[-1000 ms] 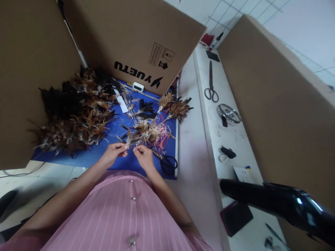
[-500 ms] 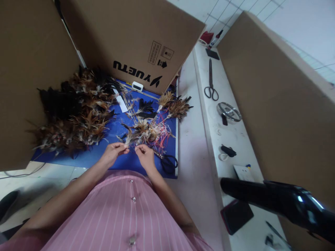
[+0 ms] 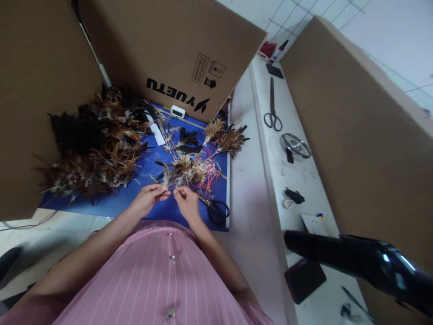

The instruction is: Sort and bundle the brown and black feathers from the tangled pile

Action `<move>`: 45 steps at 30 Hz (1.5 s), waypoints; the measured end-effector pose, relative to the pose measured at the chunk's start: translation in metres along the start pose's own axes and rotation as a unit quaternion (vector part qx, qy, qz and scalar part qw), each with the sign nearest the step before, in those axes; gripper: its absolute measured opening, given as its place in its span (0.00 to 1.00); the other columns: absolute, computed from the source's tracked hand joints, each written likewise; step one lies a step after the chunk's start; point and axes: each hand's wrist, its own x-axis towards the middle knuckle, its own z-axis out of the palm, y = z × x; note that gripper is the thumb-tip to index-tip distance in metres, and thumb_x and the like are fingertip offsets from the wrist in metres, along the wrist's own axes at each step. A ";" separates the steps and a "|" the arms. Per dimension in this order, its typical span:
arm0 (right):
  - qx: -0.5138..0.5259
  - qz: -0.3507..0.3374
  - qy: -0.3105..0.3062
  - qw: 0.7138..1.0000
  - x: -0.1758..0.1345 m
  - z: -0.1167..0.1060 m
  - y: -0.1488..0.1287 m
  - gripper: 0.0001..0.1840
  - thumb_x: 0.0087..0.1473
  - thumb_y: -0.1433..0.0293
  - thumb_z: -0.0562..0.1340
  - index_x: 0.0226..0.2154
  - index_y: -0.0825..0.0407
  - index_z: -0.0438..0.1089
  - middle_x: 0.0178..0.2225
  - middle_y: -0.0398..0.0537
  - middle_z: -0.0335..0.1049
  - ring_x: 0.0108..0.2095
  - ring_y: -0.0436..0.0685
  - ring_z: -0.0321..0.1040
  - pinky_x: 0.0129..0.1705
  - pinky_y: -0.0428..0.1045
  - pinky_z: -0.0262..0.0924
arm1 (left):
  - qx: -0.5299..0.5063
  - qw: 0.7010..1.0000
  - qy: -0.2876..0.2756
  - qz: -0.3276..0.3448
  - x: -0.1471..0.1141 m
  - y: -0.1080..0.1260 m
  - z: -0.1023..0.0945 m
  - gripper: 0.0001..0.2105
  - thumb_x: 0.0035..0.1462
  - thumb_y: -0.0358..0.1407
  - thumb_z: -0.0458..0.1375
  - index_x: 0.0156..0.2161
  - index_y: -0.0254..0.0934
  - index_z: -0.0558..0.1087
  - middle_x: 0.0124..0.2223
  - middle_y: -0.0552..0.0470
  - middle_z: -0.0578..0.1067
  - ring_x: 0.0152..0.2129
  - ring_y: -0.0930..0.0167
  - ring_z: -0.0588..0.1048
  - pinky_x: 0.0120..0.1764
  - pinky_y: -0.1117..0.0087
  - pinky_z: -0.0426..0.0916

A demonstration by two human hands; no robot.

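Observation:
My left hand [image 3: 154, 196] pinches the base of a small bunch of brown and white feathers [image 3: 167, 177], whose tips point away from me. Close beside it, my right hand [image 3: 186, 201] has its thumb and fingers pressed together at a thin pinkish strand that runs toward the feathers; the strand is too fine to make out clearly. Just beyond both hands lies a loose heap of feathers [image 3: 189, 168] next to tangled pink and white strings [image 3: 210, 175]. Black-handled scissors [image 3: 217, 211] rest on the blue table [image 3: 111, 208], right of my right hand.
A large pile of brown and black feathers [image 3: 98, 144] covers the table's left side. Two tied feather bunches [image 3: 230, 139] lie at the back right. A cardboard box [image 3: 162, 45] stands behind. On the white ledge are long scissors [image 3: 272, 106], a tape roll [image 3: 296, 145] and a black hair dryer [image 3: 352, 257].
My hands have drawn slightly closer together at the feather base, the left fingers shifting a little to the right. The other things lie as before.

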 end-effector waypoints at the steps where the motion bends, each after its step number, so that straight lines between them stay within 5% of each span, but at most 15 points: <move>1: -0.003 -0.001 -0.001 1.000 0.000 0.000 0.000 0.10 0.51 0.63 0.60 0.28 0.50 0.73 0.20 0.39 0.66 0.22 0.50 0.61 0.29 0.46 0.55 | 0.003 1.000 -0.005 0.000 0.000 0.000 0.000 0.06 0.40 0.28 0.70 0.27 0.30 0.77 0.28 0.48 0.79 0.28 0.70 0.79 0.31 0.75 0.74; 7: -0.007 -0.007 -0.007 1.000 0.000 0.001 0.004 0.10 0.51 0.62 0.60 0.28 0.50 0.73 0.19 0.38 0.65 0.22 0.50 0.60 0.28 0.46 0.54 | 0.038 0.999 -0.033 0.016 0.004 -0.005 -0.003 0.10 0.39 0.33 0.71 0.27 0.30 0.78 0.29 0.46 0.79 0.27 0.70 0.78 0.38 0.70 0.74; 33: 0.007 -0.032 -0.001 0.999 0.000 -0.001 0.003 0.11 0.51 0.62 0.61 0.27 0.52 0.74 0.15 0.34 0.52 0.19 0.46 0.50 0.25 0.44 0.48 | 0.023 0.999 -0.034 0.015 0.002 -0.003 -0.001 0.12 0.35 0.34 0.73 0.27 0.30 0.79 0.27 0.47 0.79 0.26 0.73 0.78 0.34 0.76 0.74; 45: -0.075 -0.053 -0.026 0.995 -0.001 -0.005 0.003 0.09 0.54 0.65 0.60 0.31 0.51 0.75 0.17 0.36 0.59 0.20 0.47 0.56 0.27 0.44 0.51 | 0.090 0.993 -0.007 0.078 0.002 -0.003 -0.001 0.12 0.36 0.39 0.71 0.26 0.32 0.79 0.25 0.50 0.78 0.23 0.73 0.76 0.34 0.72 0.72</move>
